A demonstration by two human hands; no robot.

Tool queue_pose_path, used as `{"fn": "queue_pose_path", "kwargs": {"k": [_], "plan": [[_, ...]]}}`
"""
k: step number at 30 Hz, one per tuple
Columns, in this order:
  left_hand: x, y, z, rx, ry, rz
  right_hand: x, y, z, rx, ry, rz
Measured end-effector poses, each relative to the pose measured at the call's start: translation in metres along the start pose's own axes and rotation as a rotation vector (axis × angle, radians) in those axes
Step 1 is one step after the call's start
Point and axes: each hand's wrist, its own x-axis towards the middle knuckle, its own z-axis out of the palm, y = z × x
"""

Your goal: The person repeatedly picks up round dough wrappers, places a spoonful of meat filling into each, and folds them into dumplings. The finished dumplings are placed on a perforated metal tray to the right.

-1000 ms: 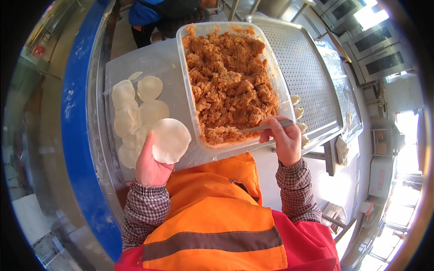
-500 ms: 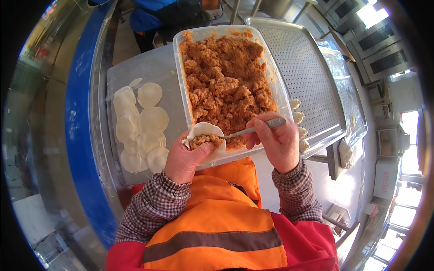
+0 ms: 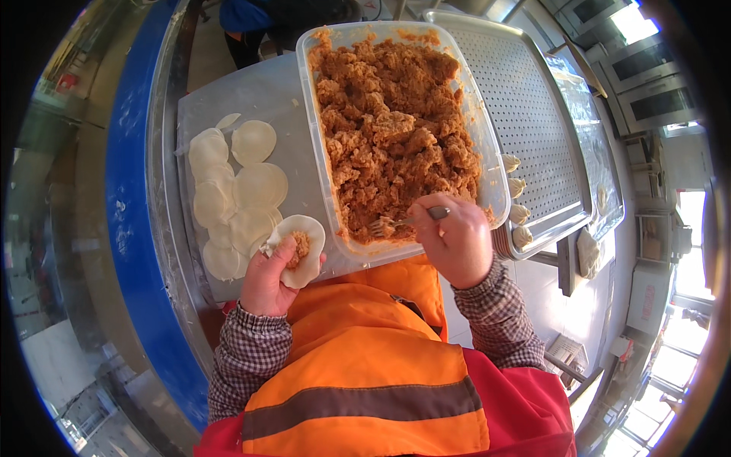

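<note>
My left hand (image 3: 268, 280) holds a round dough wrapper (image 3: 310, 263) with a lump of orange-brown filling (image 3: 299, 250) on it; my thumb presses on the filling. Closed round the handle of a fork (image 3: 403, 222) is my right hand (image 3: 454, 238), above the near right part of a plastic tub (image 3: 499, 190). The fork's tines touch the minced filling (image 3: 392, 126) that covers much of the tub. Left of the tub, flat dough wrappers (image 3: 260, 185) lie in overlapping piles on the metal table (image 3: 293, 145).
A perforated metal tray (image 3: 525, 114) is right of the tub, with several pleated buns (image 3: 518, 188) along its near left side. A blue rail (image 3: 126, 190) runs down the left. Beyond the table, part of a person in blue (image 3: 245, 15) shows.
My left hand has moved left and down, away from the tub, with the filled wrapper. The fork has left the wrapper and now touches the filling in the tub.
</note>
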Motion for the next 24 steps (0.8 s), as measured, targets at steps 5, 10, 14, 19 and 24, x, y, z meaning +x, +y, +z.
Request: {"fn": "queue_pose_path", "kwargs": {"k": [5,10,14,19,24], "plan": [[-0.003,-0.002,0.000,-0.067,0.016,0.024,-0.004,-0.001,0.002,0.411,0.013,0.251],[0.008,-0.004,0.008,0.189,0.035,0.142,-0.008,0.001,-0.024,0.701,0.219,0.335],[0.014,0.001,0.039,0.033,-0.120,0.068,-0.012,-0.007,-0.023,0.893,0.225,0.238],[0.010,-0.007,0.031,0.163,-0.063,0.117,-0.009,-0.007,-0.024,0.766,0.152,0.151],[0.002,-0.004,0.013,0.014,-0.106,0.042,0.005,0.020,-0.009,-0.201,0.071,-0.010]]}}
